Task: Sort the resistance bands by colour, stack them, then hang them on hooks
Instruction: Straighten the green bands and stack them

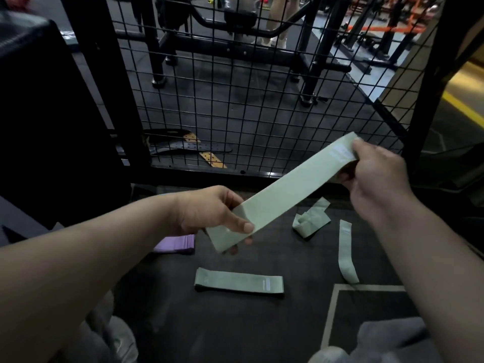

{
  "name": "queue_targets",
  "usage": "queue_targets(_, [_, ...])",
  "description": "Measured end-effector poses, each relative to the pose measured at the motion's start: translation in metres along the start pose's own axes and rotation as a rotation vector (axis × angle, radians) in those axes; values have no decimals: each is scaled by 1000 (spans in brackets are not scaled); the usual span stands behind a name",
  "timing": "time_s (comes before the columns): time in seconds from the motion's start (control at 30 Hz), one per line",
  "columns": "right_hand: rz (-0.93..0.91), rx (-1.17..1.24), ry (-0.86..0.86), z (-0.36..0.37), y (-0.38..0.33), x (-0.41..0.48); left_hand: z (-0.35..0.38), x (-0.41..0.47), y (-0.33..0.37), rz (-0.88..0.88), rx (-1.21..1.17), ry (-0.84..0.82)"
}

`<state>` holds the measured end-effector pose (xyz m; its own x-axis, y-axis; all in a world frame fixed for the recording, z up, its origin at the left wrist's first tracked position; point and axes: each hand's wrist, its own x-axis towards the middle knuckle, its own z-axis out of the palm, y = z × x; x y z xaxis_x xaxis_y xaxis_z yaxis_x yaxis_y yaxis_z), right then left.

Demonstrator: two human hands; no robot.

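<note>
Mesh fencing (235, 100) stood behind a dark floor (235, 331), above which a pale green band (282, 195) was held straight, well off the ground. A slip was judged likely if it were pulled harder, each end being only pinched; it could snap back among the unsorted ones. Its lower end was pinched by thumb and fingers of the left hand (217, 216), its upper end clamped in the curled right hand (377, 176). Below were seen a flat green band (238, 280), a crumpled band (311, 221) and a purple stack (175, 243).
</note>
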<state>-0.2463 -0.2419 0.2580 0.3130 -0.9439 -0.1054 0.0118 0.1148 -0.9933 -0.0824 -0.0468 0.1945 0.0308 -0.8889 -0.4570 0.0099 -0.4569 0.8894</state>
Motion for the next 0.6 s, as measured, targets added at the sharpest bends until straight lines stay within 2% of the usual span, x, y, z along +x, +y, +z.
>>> queue_targets(0.13, [10, 30, 109, -7, 1, 3, -12, -12, -10, -56, 49, 106])
queue_targets(0.2, [28, 23, 118, -11, 9, 1, -22, -16, -17, -75, 65, 267])
queue_targets(0.33, [118, -102, 50, -5, 41, 1, -49, -16, -30, -92, -87, 642])
queue_targets(0.4, [148, -202, 41, 5, 68, 10, -61, -10, -42, -111, -107, 753])
queue_targets(0.5, [252, -393, 36, 11, 131, 26, -60, 12, -68, -188, -92, 818])
queue_targets(0.6, [418, -593, -16, -2, 221, 34, -45, 43, -116, -354, -111, 873])
